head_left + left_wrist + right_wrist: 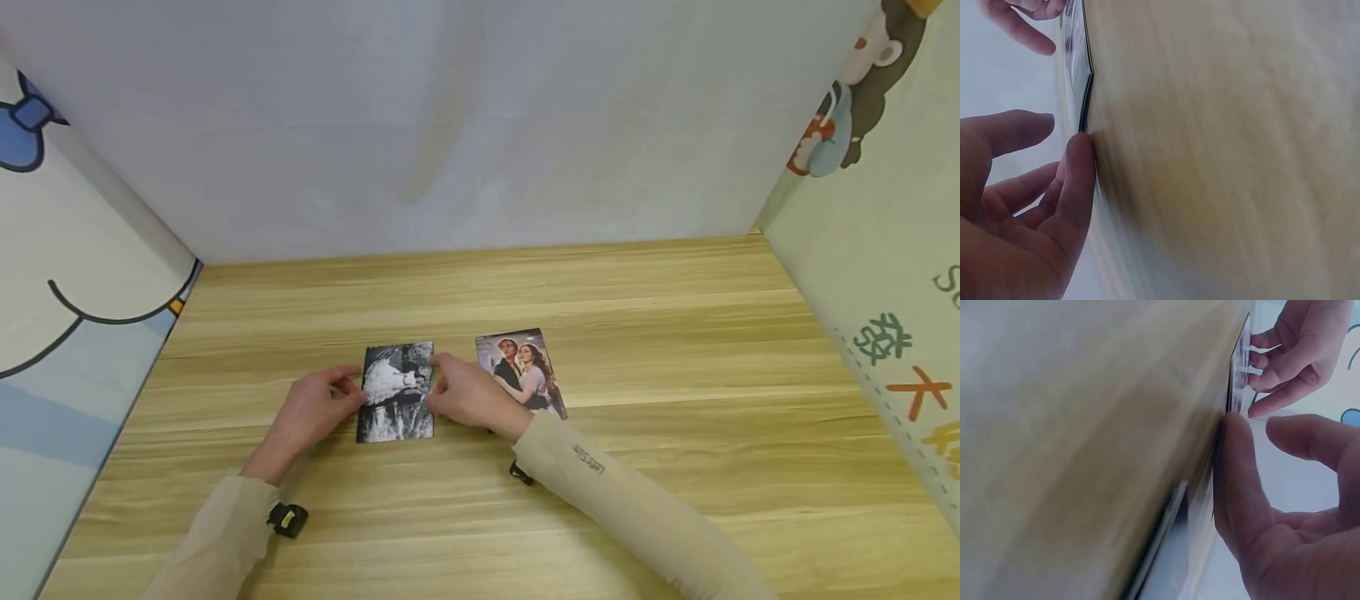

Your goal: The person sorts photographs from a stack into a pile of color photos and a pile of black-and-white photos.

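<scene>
A black-and-white picture card [396, 393] lies on the wooden table between the two hands. In the head view my left hand [318, 406] has its fingertips at the card's left edge. The left wrist view shows one fingertip of the left hand [1035, 206] right at the card's rim [1087, 94], with another digit apart from it. My right hand [472, 392] is at the opposite edge. In the right wrist view a fingertip of the right hand [1279, 506] meets the card [1239, 378], its digits spread apart.
A colour picture card [525, 367] showing a couple lies to the right, partly covered by the right hand and wrist. The wooden table [675, 333] ends at a pale back wall [450, 125]. Printed side panels [885, 275] stand at left and right.
</scene>
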Motion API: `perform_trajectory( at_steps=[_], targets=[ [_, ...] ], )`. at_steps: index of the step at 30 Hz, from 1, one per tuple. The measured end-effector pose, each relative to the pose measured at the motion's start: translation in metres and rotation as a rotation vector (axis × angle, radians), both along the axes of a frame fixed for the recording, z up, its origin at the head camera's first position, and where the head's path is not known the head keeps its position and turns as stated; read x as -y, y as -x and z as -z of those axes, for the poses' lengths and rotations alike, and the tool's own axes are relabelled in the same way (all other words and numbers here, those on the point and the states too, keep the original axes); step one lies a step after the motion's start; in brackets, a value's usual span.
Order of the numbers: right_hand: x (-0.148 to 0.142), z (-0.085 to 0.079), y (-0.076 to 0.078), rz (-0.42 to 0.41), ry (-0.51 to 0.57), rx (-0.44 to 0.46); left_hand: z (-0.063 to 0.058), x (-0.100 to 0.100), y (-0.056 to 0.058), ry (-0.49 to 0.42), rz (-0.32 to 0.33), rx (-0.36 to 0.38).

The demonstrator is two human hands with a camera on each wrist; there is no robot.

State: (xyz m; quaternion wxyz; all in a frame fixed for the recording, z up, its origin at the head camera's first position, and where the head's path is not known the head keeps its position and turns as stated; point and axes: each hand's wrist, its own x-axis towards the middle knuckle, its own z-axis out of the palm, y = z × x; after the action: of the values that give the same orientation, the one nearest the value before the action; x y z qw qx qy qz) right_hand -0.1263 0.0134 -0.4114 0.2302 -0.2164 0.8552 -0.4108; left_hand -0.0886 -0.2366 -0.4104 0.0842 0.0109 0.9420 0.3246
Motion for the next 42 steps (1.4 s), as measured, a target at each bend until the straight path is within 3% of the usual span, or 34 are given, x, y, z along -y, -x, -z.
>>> perform_trajectory(
  at_steps=[15,28,35,42],
  targets=[
    [-0.019,-0.007,-0.011,0.073,0.155,0.043,-0.003,-0.006,-0.005,-0.054,-0.091,-0.064],
    [-0.041,-0.015,-0.024,0.115,0.29,-0.006,-0.015,-0.037,-0.014,-0.28,-0.149,-0.233],
    [-0.062,-0.014,-0.032,0.146,0.328,-0.064,-0.013,-0.06,-0.023,-0.35,-0.147,-0.303],
    [-0.083,-0.014,-0.033,0.167,0.361,-0.087,-0.008,-0.082,-0.027,-0.494,-0.113,-0.371]
  ],
)
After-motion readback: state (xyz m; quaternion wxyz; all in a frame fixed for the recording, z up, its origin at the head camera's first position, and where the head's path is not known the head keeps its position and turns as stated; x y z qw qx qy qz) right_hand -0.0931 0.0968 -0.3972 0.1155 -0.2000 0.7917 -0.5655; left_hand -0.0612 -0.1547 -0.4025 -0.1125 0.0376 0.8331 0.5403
